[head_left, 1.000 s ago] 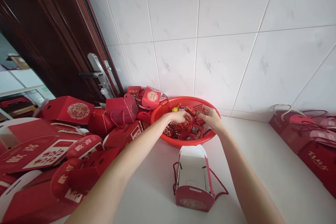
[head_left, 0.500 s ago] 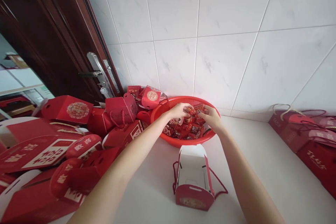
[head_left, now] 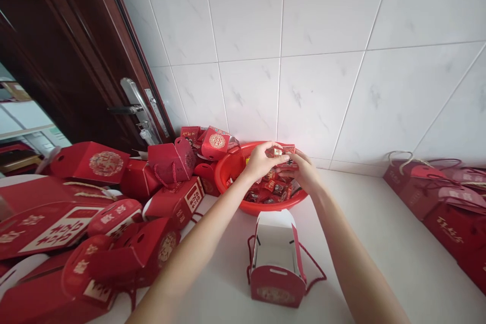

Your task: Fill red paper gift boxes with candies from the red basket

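Observation:
Both hands are over a red plastic basket (head_left: 224, 182) filled with red-wrapped candies (head_left: 279, 188). My left hand (head_left: 262, 161) is closed around small wrapped candies (head_left: 274, 152), its thumb reaching toward the other hand. Close beside it, my right hand (head_left: 305, 171) grips a flat red candy packet (head_left: 289, 148) with its fingers curled. Its fingertips are partly hidden. In front of the basket stands an open red gift box (head_left: 278, 283) with a white inside and red rope handles; nothing shows inside it.
Many red gift boxes (head_left: 102, 162) are heaped on the left. Red gift bags (head_left: 436, 202) with rope handles stand along the right. A white tiled wall (head_left: 319, 61) rises behind the basket, and a dark wooden door (head_left: 76, 45) is at the left.
My hands have risen slightly from the candies and come closer together, with red packets now showing between them. The view has shifted a little; the open box stays in place.

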A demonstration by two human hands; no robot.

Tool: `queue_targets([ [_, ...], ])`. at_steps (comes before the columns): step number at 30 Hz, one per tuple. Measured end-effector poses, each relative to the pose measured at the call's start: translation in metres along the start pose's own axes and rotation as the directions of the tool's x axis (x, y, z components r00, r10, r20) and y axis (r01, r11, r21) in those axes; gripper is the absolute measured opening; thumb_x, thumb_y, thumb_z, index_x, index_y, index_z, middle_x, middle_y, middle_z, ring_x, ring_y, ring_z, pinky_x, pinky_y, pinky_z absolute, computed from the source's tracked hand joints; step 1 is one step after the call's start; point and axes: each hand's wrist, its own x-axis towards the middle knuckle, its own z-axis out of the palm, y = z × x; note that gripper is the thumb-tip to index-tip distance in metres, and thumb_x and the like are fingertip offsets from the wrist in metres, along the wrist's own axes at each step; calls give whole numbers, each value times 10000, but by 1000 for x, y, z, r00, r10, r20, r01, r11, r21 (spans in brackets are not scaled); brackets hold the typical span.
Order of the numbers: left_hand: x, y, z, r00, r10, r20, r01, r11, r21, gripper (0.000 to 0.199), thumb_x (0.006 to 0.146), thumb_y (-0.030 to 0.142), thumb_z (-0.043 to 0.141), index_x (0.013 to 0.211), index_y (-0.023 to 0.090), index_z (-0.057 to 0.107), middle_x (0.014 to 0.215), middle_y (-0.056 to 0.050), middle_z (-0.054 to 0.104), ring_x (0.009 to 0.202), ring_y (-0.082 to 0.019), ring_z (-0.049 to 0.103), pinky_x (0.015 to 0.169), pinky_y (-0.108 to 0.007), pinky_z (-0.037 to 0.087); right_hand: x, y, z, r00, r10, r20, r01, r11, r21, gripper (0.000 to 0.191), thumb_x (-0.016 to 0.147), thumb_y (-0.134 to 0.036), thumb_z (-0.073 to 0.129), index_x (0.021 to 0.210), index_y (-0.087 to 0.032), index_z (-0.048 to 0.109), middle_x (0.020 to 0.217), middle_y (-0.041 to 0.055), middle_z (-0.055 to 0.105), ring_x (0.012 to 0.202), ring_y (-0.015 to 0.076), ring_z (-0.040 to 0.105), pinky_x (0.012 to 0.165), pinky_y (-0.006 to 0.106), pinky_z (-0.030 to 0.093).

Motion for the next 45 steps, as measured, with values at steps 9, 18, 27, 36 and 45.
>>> queue_targets([
  [9, -17, -1, -3, 950, -283, -129, 229, 916, -329, 202, 823, 361, 697, 883, 169, 681, 917, -45, 724, 820, -183, 678, 682, -280, 567, -5, 0, 10, 995, -26, 94, 20, 997, 71, 303, 731, -392, 767, 969, -227, 678, 892, 34, 745, 697, 205, 705, 663, 341, 623],
  [18, -18, -5, -7, 963, -217, -163, 135, 904, -405, 191, 657, 311, 806, 762, 172, 727, 810, -36, 735, 843, -213, 687, 858, -367, 533, -3, 4, 6, 995, -99, 27, 94, 987, 130, 460, 515, -302, 949, 879, -214, 682, 759, -15, 739, 605, 156, 684, 607, 276, 595],
  [27, -20, -1, -21, 954, -299, -29, 245, 830, -500, 177, 576, 300, 820, 649, 187, 705, 742, -17, 710, 768, -173, 666, 800, -312, 520, -5, 2, 6, 990, -118, 81, 105, 983, 150, 479, 520, -291, 951, 917, -217, 693, 790, -24, 738, 590, 136, 656, 607, 268, 572],
  [36, -19, -1, -19, 950, -309, -34, 244, 809, -534, 245, 520, 339, 846, 656, 183, 716, 737, -9, 714, 746, -167, 657, 782, -305, 522, -4, 4, 3, 982, -117, 148, 96, 985, 140, 433, 563, -289, 935, 921, -227, 699, 778, -29, 721, 595, 132, 650, 592, 259, 560],
  [45, -24, -2, -14, 982, -118, -145, 58, 928, -367, 326, 661, 482, 821, 734, 177, 730, 799, -32, 741, 828, -204, 676, 780, -313, 527, -6, 4, 0, 945, -39, 324, -3, 992, 129, 381, 688, -375, 885, 1009, -247, 724, 843, -7, 727, 649, 142, 672, 640, 275, 579],
])
